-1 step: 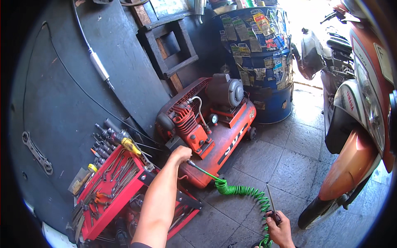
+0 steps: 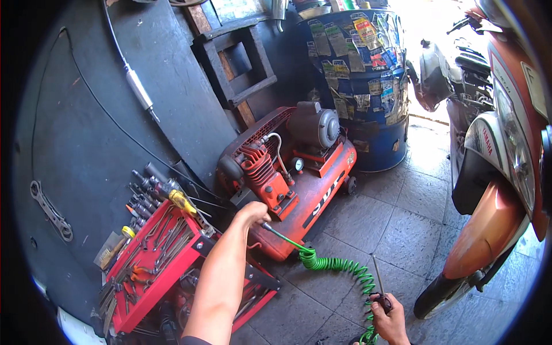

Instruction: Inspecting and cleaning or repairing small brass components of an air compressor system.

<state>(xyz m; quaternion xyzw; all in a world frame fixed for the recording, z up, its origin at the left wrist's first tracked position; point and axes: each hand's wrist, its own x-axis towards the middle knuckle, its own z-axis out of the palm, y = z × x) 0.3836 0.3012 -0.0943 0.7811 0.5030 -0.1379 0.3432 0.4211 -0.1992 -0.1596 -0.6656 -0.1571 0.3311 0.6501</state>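
My left hand (image 2: pixel 255 215) is closed on a metal fitting at the end of a green coiled air hose (image 2: pixel 315 259), beside the red air compressor (image 2: pixel 307 219) with its grey motor (image 2: pixel 313 123). My right hand (image 2: pixel 391 316) grips a dark-handled tool (image 2: pixel 378 276) with a long, thin metal shaft, pointing up. The hose coils run down behind that hand toward the lower edge. Left of my forearm stands a red tool cart (image 2: pixel 132 313) holding wrenches, pliers, a yellow-handled tool (image 2: pixel 179 199) and several sockets.
A red motorcycle (image 2: pixel 483 230) stands at the right, near my right hand. A label-covered blue drum (image 2: pixel 379 144) is behind the compressor. A dark panel (image 2: pixel 115 144) at the left carries a hanging cable and a ratchet wrench (image 2: pixel 50 210). The floor (image 2: pixel 408 236) is grey tile.
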